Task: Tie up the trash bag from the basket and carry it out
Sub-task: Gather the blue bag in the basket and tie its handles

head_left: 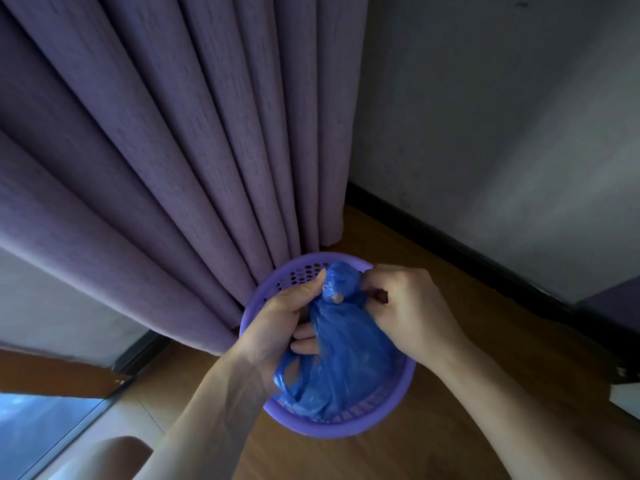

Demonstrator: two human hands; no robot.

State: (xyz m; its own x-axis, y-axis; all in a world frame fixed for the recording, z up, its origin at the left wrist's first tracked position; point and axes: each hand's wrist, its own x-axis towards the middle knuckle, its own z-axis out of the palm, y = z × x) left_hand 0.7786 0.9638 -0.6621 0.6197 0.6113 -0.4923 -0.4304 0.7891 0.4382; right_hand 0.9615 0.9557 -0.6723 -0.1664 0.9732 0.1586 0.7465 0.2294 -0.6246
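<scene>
A blue plastic trash bag (341,368) sits in a round purple perforated basket (349,429) on the wooden floor. The bag's top is gathered into a twisted bunch above the basket's middle. My left hand (277,327) grips the bunched plastic from the left, thumb up against it. My right hand (405,306) pinches the same bunch from the right. A loose loop of the bag hangs out below my left hand. What is inside the bag is hidden.
Purple curtains (180,140) hang right behind the basket. A grey wall with a dark baseboard (460,247) runs along the right. A glass door track lies at the lower left, and my knee (117,455) shows at the bottom. A white object (625,396) sits at the right edge.
</scene>
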